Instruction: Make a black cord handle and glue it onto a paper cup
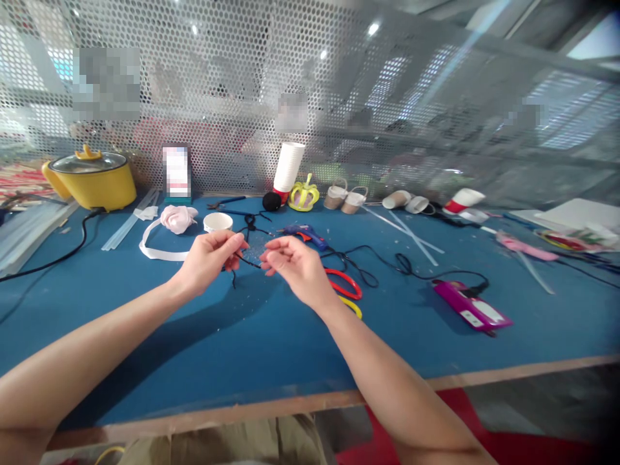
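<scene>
My left hand (209, 257) is closed, thumb against fingers, on a thin black cord (250, 261). The cord runs across the small gap to my right hand (296, 263), whose fingertips are pinched together on its other side. A short dark end dangles below my left hand. Just beyond the hands lies a looped piece of black cord (250, 223). Close behind my right hand rests a blue glue gun (307, 236). Scissors with red and yellow handles (346, 284) lie partly hidden under my right wrist. A white paper cup (217, 223) stands behind my left hand.
Left are a yellow electric pot (97, 184), a phone (177, 171) and a white fabric rose (178, 219) with ribbon. A cup stack (289, 166), yellow crown-shaped piece (304, 196) and small baskets (345, 197) line the back. Cables lead right to a purple power strip (469, 307).
</scene>
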`<state>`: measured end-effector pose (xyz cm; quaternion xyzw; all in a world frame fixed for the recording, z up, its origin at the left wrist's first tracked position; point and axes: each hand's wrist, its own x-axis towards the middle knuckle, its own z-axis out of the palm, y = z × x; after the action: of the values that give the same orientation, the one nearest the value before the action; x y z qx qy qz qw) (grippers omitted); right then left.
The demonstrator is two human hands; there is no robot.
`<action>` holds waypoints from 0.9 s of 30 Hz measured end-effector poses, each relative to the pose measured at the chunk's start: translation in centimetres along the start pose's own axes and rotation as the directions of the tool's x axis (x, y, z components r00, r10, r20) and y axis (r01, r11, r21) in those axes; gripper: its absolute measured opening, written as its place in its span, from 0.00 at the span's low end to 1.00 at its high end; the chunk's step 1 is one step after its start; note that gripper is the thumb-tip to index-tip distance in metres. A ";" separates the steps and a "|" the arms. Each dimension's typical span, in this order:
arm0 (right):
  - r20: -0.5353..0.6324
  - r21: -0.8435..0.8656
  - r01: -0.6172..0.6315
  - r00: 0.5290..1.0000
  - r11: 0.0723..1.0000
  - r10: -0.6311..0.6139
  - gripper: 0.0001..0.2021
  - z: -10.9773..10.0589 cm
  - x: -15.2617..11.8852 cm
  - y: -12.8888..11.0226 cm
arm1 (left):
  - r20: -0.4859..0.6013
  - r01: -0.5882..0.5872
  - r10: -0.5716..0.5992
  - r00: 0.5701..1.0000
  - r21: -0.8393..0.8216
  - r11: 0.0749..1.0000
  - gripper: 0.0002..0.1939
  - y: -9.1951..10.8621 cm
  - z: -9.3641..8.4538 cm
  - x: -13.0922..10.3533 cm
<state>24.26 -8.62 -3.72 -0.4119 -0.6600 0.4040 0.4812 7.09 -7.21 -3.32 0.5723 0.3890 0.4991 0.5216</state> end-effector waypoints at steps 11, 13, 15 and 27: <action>-0.053 0.072 -0.009 0.998 0.997 0.013 0.14 -0.3 0.1 -0.3 | 0.235 0.062 -0.056 0.970 -0.015 0.998 0.15 1.3 -0.6 -0.1; -0.035 0.049 -0.008 0.999 0.999 0.009 0.14 -0.3 0.1 -0.4 | 0.314 0.219 -0.173 0.933 -0.117 0.969 0.15 1.4 -0.8 0.0; -0.018 0.027 -0.008 1.000 1.000 0.009 0.14 -0.2 0.0 -0.5 | 0.358 0.333 -0.243 0.902 -0.216 0.918 0.14 1.3 -0.9 0.0; 0.034 0.083 -0.007 0.999 0.997 0.004 0.13 -0.6 0.0 -1.0 | 0.406 0.307 -0.160 0.900 -0.330 0.892 0.11 1.1 -0.6 -0.4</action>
<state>24.68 -8.81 -2.68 -0.3866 -0.6495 0.4393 0.4855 6.32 -7.67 -2.37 0.4895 0.2452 0.3820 0.7445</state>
